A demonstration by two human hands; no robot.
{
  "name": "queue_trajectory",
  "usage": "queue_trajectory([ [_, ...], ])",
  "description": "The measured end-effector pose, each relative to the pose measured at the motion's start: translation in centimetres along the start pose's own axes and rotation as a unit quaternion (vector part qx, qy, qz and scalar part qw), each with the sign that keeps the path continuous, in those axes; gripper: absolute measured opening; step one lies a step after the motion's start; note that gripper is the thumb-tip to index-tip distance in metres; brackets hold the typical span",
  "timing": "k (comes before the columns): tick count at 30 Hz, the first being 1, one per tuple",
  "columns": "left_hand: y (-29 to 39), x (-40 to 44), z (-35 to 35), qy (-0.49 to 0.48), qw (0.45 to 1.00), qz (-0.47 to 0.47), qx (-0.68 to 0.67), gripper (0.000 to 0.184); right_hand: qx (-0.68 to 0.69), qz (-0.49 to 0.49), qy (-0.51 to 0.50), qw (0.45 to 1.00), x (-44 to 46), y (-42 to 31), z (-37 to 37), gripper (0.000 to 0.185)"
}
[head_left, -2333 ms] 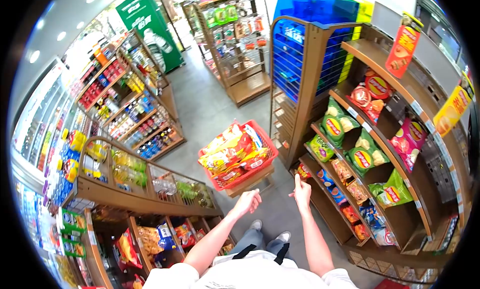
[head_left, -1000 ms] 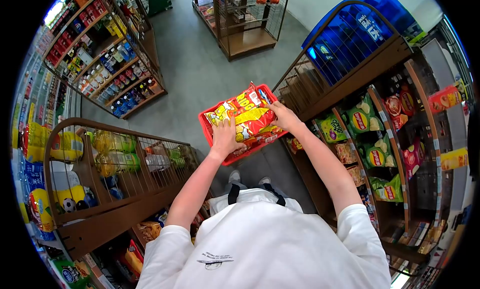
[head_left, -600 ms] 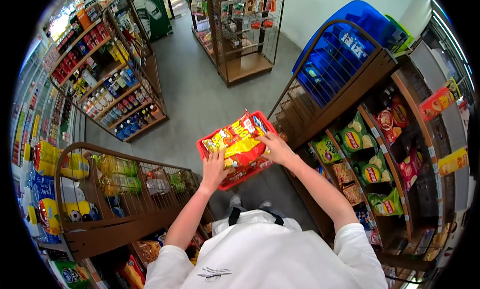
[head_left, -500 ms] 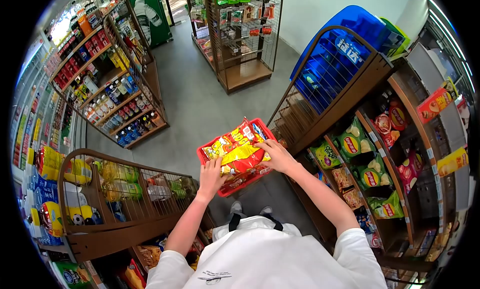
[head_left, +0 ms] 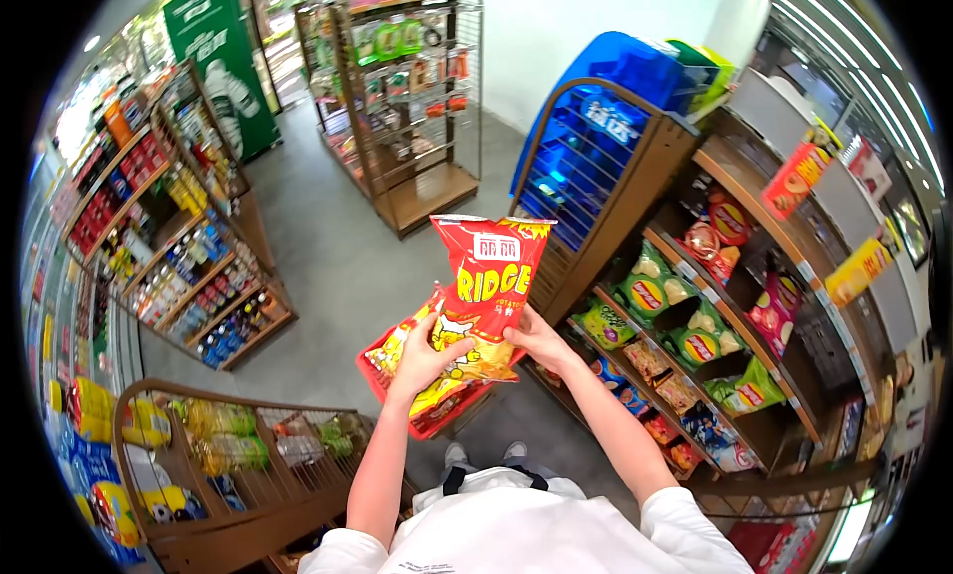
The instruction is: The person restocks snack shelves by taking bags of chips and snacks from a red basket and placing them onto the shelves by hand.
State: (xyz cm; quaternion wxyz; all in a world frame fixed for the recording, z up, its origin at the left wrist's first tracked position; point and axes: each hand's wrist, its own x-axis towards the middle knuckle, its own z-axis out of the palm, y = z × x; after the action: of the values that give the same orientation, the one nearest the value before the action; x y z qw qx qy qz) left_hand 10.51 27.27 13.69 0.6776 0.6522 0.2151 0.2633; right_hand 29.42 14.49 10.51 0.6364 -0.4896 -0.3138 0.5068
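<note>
A red and yellow bag of potato chips [head_left: 493,286], printed "RIDGE", stands upright between my two hands. My left hand [head_left: 429,358] grips its lower left side, with the thumb across the front. On the lower right edge, my right hand [head_left: 539,338] holds the bag with the thumb in front; its other fingers are partly hidden behind. Below and behind the bag is a red shopping basket [head_left: 369,375], which holds another red and yellow snack bag [head_left: 400,338]. The held bag covers much of the basket.
A shelf of chip bags [head_left: 698,344] rises at the right, with a blue display rack [head_left: 596,127] beyond it. Drink shelves [head_left: 189,256] stand at the left. A wire rack [head_left: 417,192] is ahead. A brown shelf end [head_left: 238,485] is close at lower left.
Both hands have lifted a chip bag from on top of the basket and turned it upright. The view has tilted up and swung right, showing more of the right-hand shelves.
</note>
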Motion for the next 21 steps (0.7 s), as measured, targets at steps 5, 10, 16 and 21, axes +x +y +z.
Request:
queue_trajectory([
  [5,-0.2,1.2,3.9,-0.03,0.999,-0.015,0.036,0.061,0.029,-0.052,0.066,0.996,-2.4,-4.2,1.3,0.065],
  [10,0.9,2.9,5.3,-0.102,0.989,-0.051,-0.094,0.056,0.034,-0.043,0.153,0.987,-5.1,-5.5,1.3,0.062],
  [16,-1.0,2.8,8.8,-0.113,0.978,-0.074,-0.16,0.045,0.071,-0.031,0.236,0.969,-9.1,-4.8,1.5,0.058],
  [21,-2.4,1.7,11.9,-0.103,0.972,-0.104,-0.185,0.042,0.056,-0.043,0.292,0.954,-12.3,-4.4,1.1,0.055],
])
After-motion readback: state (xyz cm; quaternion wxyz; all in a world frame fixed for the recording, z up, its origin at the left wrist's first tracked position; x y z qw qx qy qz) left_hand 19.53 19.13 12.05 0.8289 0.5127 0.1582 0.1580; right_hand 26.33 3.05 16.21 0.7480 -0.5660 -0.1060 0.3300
